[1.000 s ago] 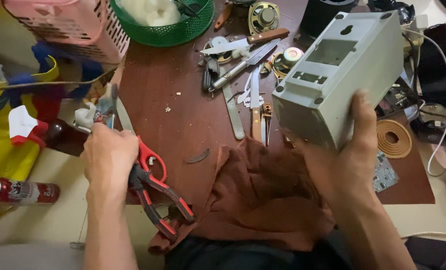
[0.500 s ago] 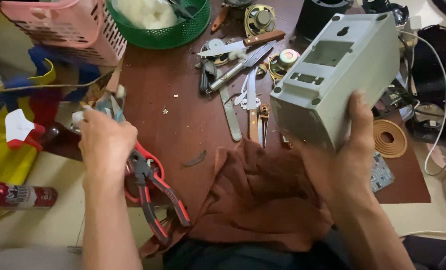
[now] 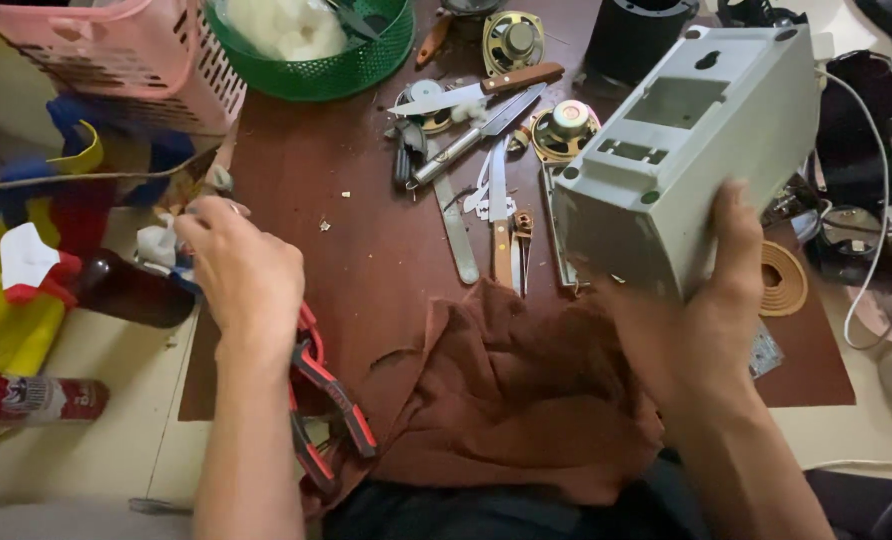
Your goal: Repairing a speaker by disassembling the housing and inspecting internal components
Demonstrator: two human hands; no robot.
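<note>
Now right hand [image 3: 711, 320] grips grey casing [image 3: 681, 160], tilted up-right; left hand [image 3: 246, 275] grip unclear.

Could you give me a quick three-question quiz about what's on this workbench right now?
1. True or false: the right hand holds the grey plastic housing up off the table.
2. What lies under the left hand? A) red-handled pliers B) a hammer C) a brush
3. What colour is the basket holding white stuffing?

Key: 1 true; 2 A; 3 green.
</note>
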